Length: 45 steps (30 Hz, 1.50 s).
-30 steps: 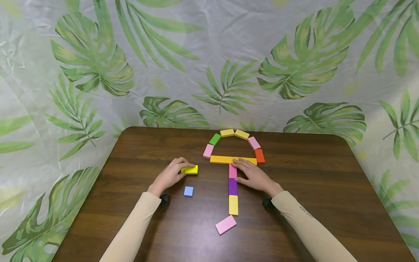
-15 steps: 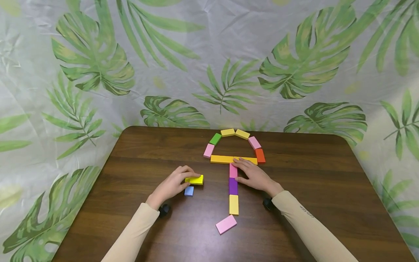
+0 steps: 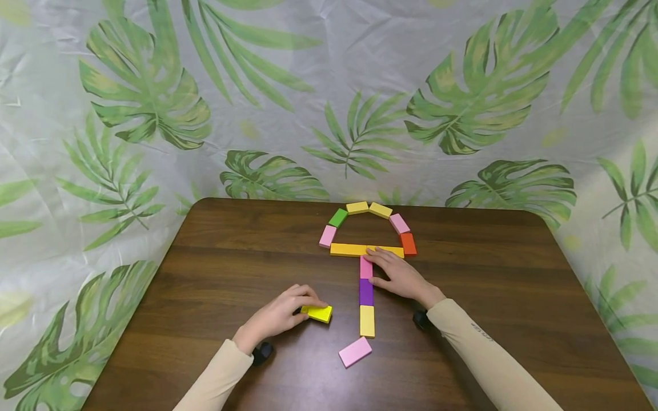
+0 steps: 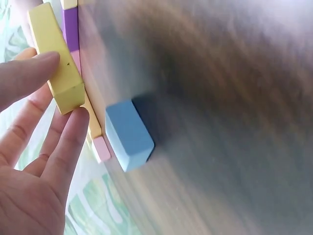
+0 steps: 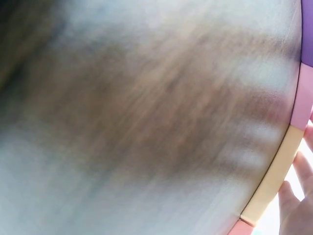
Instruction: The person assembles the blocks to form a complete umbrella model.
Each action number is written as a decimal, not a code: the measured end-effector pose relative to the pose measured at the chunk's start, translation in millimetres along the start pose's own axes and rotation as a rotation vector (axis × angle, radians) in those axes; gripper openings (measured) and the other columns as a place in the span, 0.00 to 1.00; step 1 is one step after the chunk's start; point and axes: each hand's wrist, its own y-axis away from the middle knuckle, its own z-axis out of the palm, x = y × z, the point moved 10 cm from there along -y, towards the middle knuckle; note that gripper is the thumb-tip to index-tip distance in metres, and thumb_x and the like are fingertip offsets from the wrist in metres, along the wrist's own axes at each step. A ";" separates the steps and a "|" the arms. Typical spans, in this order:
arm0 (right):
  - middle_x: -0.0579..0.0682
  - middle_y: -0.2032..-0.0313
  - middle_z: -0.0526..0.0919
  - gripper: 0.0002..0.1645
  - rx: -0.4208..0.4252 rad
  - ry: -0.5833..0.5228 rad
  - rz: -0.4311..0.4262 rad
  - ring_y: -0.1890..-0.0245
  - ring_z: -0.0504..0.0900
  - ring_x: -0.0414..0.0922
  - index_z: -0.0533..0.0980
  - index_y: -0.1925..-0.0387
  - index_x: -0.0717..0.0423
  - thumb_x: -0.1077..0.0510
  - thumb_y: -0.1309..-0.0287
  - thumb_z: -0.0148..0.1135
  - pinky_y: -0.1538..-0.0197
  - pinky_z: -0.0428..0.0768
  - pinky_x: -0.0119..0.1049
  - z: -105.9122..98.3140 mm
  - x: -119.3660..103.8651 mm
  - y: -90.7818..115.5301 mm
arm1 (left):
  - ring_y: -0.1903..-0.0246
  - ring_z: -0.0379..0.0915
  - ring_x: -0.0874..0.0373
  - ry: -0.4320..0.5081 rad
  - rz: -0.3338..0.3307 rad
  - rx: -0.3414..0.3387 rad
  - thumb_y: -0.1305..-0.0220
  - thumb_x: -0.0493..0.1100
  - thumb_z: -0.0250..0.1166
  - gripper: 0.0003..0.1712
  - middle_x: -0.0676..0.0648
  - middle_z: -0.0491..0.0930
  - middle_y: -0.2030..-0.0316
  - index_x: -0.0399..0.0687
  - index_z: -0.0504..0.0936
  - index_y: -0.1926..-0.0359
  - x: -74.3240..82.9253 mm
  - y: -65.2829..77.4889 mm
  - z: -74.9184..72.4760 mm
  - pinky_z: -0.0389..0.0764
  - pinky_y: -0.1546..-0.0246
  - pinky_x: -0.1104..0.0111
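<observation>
My left hand (image 3: pixel 280 314) pinches a bright yellow block (image 3: pixel 320 314) between thumb and fingertips, left of the column of blocks. In the left wrist view the same yellow block (image 4: pixel 45 27) stands out past the thumb, and a blue block (image 4: pixel 131 134) sits on the table close by; the left hand hides it in the head view. My right hand (image 3: pixel 400 275) lies with fingers extended at the orange bars (image 3: pixel 346 250) and beside the column's pink block (image 3: pixel 365 265). Below that block come a purple block (image 3: pixel 366 292) and a pale yellow block (image 3: pixel 367 321).
Above the orange bars, several blocks, including a green block (image 3: pixel 338 217) and a red block (image 3: pixel 408 244), form an arch. A loose pink block (image 3: pixel 354 351) lies slanted just below the column. The brown table (image 3: pixel 488 268) meets a leaf-print cloth (image 3: pixel 360 114) behind.
My left hand has carried the yellow block toward me and slightly right, and now covers the blue block in the head view. The right hand has stayed in place.
</observation>
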 end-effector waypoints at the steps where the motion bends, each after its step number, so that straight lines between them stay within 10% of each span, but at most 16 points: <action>1: 0.56 0.31 0.61 0.39 0.003 0.001 -0.002 0.30 0.55 0.55 0.62 0.31 0.56 0.43 0.38 0.59 0.32 0.55 0.52 -0.2 -0.3 0.0 | 0.52 0.69 0.59 0.008 0.006 -0.003 0.41 0.30 0.66 0.22 0.55 0.75 0.54 0.49 0.82 0.46 1.6 0.6 1.6 0.73 0.49 0.66; 29: 0.57 0.31 0.61 0.39 0.010 0.000 -0.002 0.31 0.56 0.55 0.63 0.31 0.58 0.44 0.38 0.60 0.33 0.56 0.53 -2.6 -3.0 0.9 | 0.53 0.70 0.64 0.073 0.123 -0.199 0.48 0.26 0.67 0.23 0.57 0.78 0.57 0.53 0.85 0.53 28.0 15.5 40.9 0.71 0.48 0.70; 45: 0.56 0.31 0.61 0.39 0.002 0.003 0.000 0.30 0.55 0.55 0.62 0.31 0.56 0.44 0.38 0.59 0.32 0.56 0.53 -2.3 -2.6 0.7 | 0.54 0.71 0.65 0.009 0.183 -0.163 0.50 0.28 0.67 0.20 0.57 0.79 0.58 0.53 0.85 0.57 37.7 13.5 44.9 0.68 0.49 0.75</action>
